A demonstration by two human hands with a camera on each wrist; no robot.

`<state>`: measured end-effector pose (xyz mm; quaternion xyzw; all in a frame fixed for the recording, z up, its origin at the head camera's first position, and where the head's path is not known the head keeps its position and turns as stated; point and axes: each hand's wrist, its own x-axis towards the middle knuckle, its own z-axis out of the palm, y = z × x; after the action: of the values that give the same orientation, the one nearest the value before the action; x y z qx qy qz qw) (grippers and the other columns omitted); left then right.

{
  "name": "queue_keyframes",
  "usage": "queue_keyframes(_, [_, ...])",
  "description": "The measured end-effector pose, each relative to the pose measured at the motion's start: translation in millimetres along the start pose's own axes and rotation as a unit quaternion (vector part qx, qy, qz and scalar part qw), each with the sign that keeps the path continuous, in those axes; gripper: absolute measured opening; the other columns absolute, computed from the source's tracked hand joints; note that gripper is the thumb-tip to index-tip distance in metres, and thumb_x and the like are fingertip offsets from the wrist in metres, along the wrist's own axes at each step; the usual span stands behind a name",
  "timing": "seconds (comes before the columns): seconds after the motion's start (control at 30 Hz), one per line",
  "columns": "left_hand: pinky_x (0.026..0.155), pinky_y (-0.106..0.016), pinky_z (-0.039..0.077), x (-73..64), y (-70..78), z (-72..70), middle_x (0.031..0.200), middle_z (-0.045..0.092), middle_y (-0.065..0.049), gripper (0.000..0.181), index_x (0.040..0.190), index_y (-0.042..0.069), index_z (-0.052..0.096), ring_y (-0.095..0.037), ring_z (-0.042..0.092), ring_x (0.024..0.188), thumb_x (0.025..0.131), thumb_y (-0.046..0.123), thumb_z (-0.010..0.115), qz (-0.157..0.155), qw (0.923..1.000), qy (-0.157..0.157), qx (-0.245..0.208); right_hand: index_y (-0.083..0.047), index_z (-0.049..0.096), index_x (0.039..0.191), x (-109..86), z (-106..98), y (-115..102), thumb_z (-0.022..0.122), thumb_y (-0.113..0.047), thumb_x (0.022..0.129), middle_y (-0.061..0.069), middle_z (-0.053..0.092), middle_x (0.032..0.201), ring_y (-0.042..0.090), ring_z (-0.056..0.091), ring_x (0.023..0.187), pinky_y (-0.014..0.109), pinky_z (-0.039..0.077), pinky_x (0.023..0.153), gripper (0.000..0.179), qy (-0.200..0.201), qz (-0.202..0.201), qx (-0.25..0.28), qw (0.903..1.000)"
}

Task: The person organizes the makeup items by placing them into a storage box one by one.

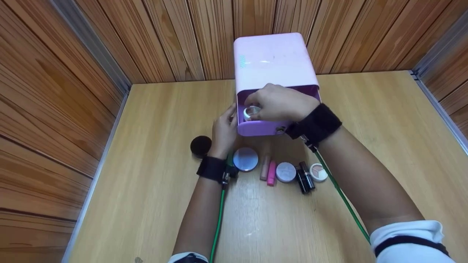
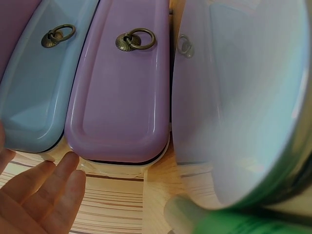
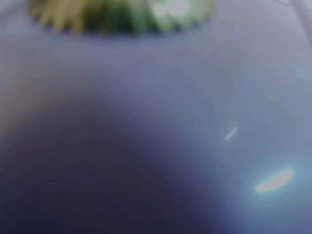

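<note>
A pink drawer box (image 1: 272, 60) stands at the back of the table, its purple top drawer (image 1: 256, 129) pulled out. My right hand (image 1: 279, 104) reaches into that drawer and pinches a small round white-rimmed pot (image 1: 251, 112) between thumb and fingers. Against the box's left side rests my left hand (image 1: 224, 129), its fingers fairly straight. The left wrist view shows those fingers (image 2: 58, 192) beside a purple drawer front (image 2: 119, 87) and a blue drawer front (image 2: 41, 87), both with ring pulls. In the right wrist view, a blurred brass pull plate (image 3: 122, 17) shows close up; the pot is out of sight there.
Along the front of the box lie a black round case (image 1: 200, 146), a shiny round compact (image 1: 245, 159), a nude tube (image 1: 265, 167), a pink tube (image 1: 271, 173), a grey-lidded round case (image 1: 286, 172), black tubes (image 1: 305, 178) and a sectioned palette (image 1: 318, 172). Wooden walls surround the table.
</note>
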<state>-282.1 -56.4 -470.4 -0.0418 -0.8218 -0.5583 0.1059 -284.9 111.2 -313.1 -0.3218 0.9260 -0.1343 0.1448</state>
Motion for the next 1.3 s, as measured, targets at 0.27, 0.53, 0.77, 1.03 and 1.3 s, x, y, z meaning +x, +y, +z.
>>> queue_keyframes(0.27, [0.055,-0.024,0.044,0.4,-2.0,1.8,0.124,0.064,-0.009,0.038,0.139,0.011,0.054,-0.012,0.061,0.070,0.101,0.015,0.055,0.004,0.9999,0.000,0.010,-0.014,0.065,0.126,3.4,2.2,3.4,0.063,-0.021,0.092,0.003,0.066,0.110,0.020,0.060,0.091,0.035,0.048,0.079,0.035,-0.031,0.012,0.028,0.9991])
queue_keyframes(0.53, [0.059,-0.024,0.047,1.3,-2.1,0.8,0.130,0.061,-0.007,0.038,0.139,0.011,0.054,-0.013,0.064,0.077,0.101,0.014,0.054,0.004,1.0000,0.002,0.009,-0.014,0.068,0.123,7.0,3.2,5.3,0.063,-0.019,0.093,0.002,0.067,0.108,0.019,0.060,0.094,0.037,0.048,0.084,0.031,-0.040,0.000,0.050,0.9979])
queue_keyframes(0.77, [0.053,-0.024,0.041,1.3,-2.7,0.7,0.120,0.066,-0.008,0.038,0.139,0.012,0.054,-0.012,0.058,0.068,0.101,0.016,0.055,0.001,0.9997,0.002,0.025,-0.015,0.071,0.119,7.3,4.0,5.0,0.065,-0.018,0.092,0.000,0.067,0.101,0.019,0.060,0.088,0.035,0.048,0.078,0.028,-0.045,-0.010,0.062,0.9970])
queue_keyframes(1.03, [0.053,-0.025,0.041,0.6,-3.0,-3.1,0.096,0.069,-0.005,0.038,0.139,0.012,0.054,-0.010,0.057,0.065,0.102,0.019,0.055,0.009,0.9992,0.009,0.037,-0.014,0.070,0.119,8.4,3.4,3.4,0.067,-0.027,0.092,0.000,0.068,0.102,0.016,0.062,0.092,0.036,0.048,0.083,0.030,-0.042,-0.031,0.047,0.9975])
queue_keyframes(1.3, [0.059,-0.026,0.047,1.0,-2.9,-10.5,0.115,0.068,-0.006,0.038,0.140,0.013,0.054,-0.012,0.062,0.074,0.102,0.019,0.054,-0.003,0.9998,0.014,0.016,-0.016,0.066,0.125,8.7,0.8,2.3,0.060,-0.038,0.097,0.001,0.067,0.109,0.016,0.061,0.099,0.037,0.047,0.087,0.037,-0.038,-0.048,0.029,0.9977])
